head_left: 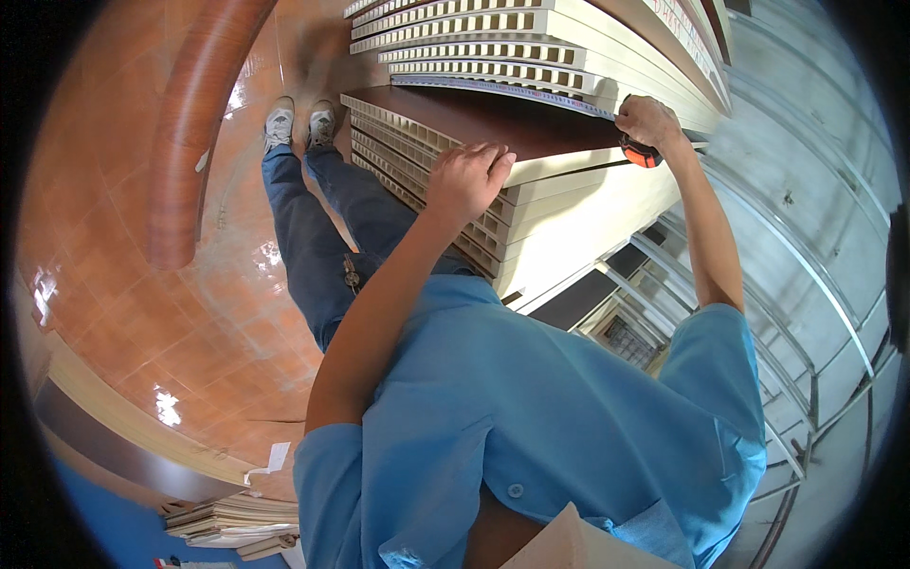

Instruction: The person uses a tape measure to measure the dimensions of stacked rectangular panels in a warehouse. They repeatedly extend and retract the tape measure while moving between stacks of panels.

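Observation:
A tape measure [642, 152], orange and black, is gripped in my right hand [650, 123] at the right corner of a stack of panels. Its pale blade [502, 90] runs out to the left along the lower edge of the upper panels. My left hand [464, 182] rests on the near edge of a brown-topped hollow panel [540, 128]. The left fingers are bent over that edge, and their tips are partly hidden. Cream panels [493, 43] with rows of square openings along one edge lie above the brown surface.
A curved wood-grain piece [175, 161] stands on the orange tiled floor [104, 284] at the left. Metal framework [806, 228] lies to the right. Low at the left are a stack of thin boards [232, 522] and a curved board edge [123, 441].

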Available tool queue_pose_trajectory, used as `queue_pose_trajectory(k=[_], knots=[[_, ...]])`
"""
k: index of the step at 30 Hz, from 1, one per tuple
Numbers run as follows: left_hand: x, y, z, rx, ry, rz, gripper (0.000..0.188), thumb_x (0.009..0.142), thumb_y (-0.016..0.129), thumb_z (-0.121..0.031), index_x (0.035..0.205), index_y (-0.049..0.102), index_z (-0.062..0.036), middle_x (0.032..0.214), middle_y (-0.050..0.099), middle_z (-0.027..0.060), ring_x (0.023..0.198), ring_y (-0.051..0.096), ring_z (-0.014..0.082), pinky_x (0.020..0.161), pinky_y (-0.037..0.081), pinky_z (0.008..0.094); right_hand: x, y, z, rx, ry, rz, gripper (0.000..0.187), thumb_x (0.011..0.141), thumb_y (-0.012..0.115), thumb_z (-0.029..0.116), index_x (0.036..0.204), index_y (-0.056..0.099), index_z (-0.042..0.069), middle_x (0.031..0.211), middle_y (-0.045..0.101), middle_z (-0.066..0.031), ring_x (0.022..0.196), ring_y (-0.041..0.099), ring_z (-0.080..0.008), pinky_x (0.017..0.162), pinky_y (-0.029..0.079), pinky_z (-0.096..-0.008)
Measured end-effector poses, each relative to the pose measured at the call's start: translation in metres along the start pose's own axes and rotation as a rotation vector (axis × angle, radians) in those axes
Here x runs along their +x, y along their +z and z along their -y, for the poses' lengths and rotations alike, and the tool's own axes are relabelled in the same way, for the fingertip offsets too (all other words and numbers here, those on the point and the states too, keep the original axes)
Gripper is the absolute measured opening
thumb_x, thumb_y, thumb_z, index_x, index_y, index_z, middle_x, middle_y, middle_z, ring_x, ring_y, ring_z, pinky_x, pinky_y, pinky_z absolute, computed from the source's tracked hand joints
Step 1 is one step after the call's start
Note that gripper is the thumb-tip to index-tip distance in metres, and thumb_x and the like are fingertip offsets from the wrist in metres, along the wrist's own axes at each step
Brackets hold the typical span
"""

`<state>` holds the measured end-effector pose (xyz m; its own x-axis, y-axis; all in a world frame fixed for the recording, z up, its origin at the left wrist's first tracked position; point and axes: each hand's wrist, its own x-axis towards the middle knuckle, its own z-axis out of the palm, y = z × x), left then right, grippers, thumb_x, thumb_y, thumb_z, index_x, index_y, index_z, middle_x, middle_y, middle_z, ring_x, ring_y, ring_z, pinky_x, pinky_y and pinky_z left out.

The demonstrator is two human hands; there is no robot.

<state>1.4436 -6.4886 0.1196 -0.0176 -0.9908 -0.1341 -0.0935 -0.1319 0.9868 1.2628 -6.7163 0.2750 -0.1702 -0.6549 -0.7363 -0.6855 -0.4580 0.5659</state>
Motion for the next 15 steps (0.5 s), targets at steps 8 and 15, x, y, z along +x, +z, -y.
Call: queue_pose_trajectory(k=[8,15], knots=[[-0.0029,-0.0007,0.0001,0.025,-0.014,0.004,0.036,0.094,0.048,-0.033,0.101,0.065,-0.0029,0.099,0.066,0.0134,0.089,0.063,0.0322,0.079,0.050,0.0412,0.0039,-0.0008,-0.0023,-0.012,0.017,0.053,0.030,0.076,0.054,0.030,0.092,0.070,0.009,0.095,0.068,-0.0137,0.091,0.065,-0.0310,0.081,0.050,-0.0414],[-0.0032,-0.0017,0.0000,0.023,-0.031,0.026,0.039,0.094,0.046,-0.035,0.102,0.065,-0.0030,0.102,0.065,0.0141,0.089,0.063,0.0332,0.079,0.050,0.0425,0.0032,-0.0005,-0.0056,0.031,-0.008,0.044,0.031,0.076,0.053,0.030,0.092,0.070,0.009,0.094,0.068,-0.0139,0.089,0.065,-0.0318,0.078,0.051,-0.0416]])
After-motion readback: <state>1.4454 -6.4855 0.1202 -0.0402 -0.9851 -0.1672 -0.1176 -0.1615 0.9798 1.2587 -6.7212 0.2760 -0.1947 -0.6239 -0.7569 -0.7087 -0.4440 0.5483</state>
